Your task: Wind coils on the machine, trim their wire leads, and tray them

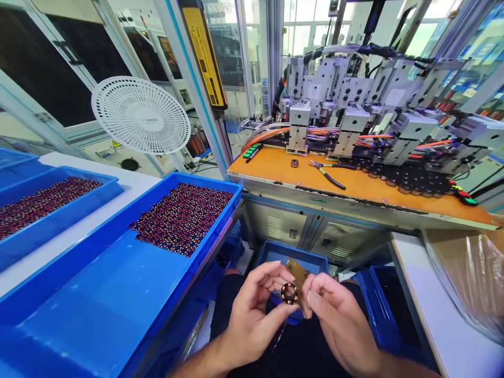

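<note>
My left hand (254, 315) grips a small wound motor stator (289, 293), a dark ring with copper-coloured coils around its open centre. The ring is tilted so its face shows. Just to its right, my right hand (336, 312) is closed in a pinch, thumb against fingers. Whatever lies between those fingertips is too small to make out. Both hands are above my lap. Below and beyond them is a blue bin (321, 258) with a brownish sheet (297, 270) and a few small ring parts, partly hidden by my fingers.
At left, a long blue tray (98, 299) holds many small parts (183, 218) at its far end; another filled tray (51, 202) lies beyond. Ahead, an orange bench (271, 168) carries pliers (331, 173), a lone stator (294, 163) and a machine (346, 121). Clear plastic (468, 273) lies right.
</note>
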Motion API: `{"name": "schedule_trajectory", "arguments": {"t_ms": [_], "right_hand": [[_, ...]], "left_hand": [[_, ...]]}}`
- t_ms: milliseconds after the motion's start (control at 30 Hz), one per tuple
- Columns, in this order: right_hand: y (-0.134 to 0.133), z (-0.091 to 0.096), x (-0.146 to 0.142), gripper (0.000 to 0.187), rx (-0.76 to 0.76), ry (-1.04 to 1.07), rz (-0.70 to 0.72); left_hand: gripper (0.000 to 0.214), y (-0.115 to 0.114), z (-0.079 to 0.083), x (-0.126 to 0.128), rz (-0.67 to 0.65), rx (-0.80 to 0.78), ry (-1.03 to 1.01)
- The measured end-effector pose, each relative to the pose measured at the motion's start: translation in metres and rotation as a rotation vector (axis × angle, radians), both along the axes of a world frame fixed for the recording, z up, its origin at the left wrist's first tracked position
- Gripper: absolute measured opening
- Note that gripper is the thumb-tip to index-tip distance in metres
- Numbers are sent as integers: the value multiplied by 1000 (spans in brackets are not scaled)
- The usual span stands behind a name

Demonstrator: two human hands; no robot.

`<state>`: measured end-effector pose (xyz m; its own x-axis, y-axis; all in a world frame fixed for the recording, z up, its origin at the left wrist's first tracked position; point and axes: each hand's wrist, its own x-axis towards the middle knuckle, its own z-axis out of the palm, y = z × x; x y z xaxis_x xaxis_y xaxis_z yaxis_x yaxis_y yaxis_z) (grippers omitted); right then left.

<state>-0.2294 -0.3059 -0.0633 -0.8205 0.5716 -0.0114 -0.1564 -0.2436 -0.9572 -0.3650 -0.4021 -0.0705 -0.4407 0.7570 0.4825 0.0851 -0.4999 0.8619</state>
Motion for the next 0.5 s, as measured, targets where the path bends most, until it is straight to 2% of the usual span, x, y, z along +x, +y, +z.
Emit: {"name": "schedule_trajectory", "arguments": {"t_ms": [100, 333, 500], "right_hand": [[-3, -4, 6, 36, 12, 33, -4], [5, 16, 5, 34, 76, -68, 51], [-5, 1, 6, 35, 95, -4, -35]], "left_hand": [[64, -1, 1, -1, -10, -9, -44], [68, -4, 6, 3, -93, -1, 77], [51, -6, 8, 2, -201, -93, -226]]}}
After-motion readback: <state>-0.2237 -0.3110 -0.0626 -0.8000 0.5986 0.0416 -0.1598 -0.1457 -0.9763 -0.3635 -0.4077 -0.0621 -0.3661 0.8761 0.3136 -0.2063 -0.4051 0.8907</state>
